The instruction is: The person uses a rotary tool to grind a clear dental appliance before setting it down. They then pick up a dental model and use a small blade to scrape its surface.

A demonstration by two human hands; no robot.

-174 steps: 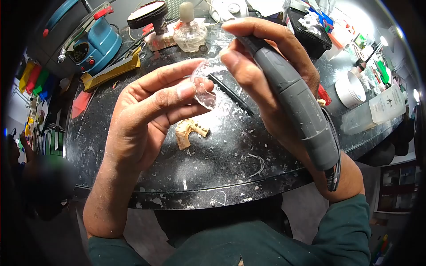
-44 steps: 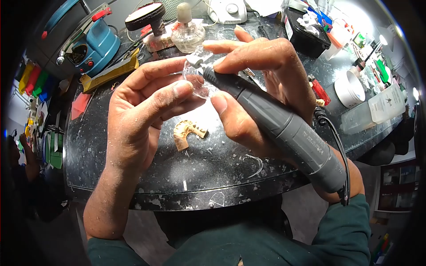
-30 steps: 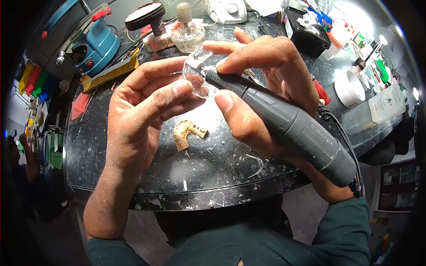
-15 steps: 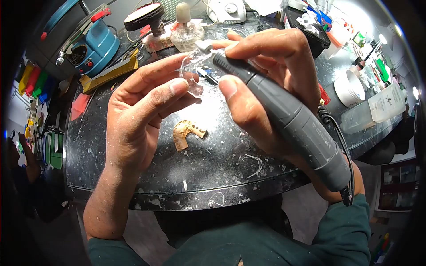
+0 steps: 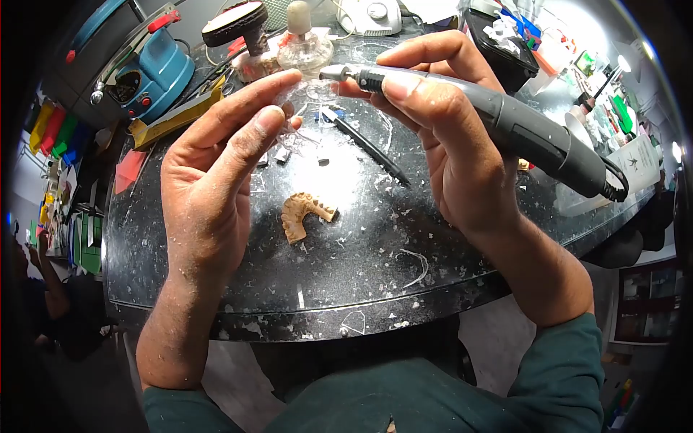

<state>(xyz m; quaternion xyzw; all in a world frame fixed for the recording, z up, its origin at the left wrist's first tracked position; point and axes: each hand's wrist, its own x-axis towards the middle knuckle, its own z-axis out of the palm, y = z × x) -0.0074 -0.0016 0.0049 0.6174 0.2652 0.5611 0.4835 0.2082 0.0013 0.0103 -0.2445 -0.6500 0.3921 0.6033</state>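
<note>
Between the thumb and fingers of my left hand is a clear plastic dental aligner, partly hidden by the fingertips. My right hand is closed around a dark grey rotary handpiece, which lies nearly level and points left. Its grey conical bit overlaps the aligner's upper edge in this view. Below the hands, a tan horseshoe-shaped dental model rests on the black table. A slim black tool with a pale tip lies on the table between my hands.
A glass burner with a pale cap and a round-topped stand are at the back. At the left is a blue machine. A clear bottle lies at the right. Plastic scraps and white dust dot the tabletop.
The handpiece has swung from a steep slant to nearly level, its rear end rising to the right. My right hand has turned with it, and the left hand has shifted slightly left with the aligner.
</note>
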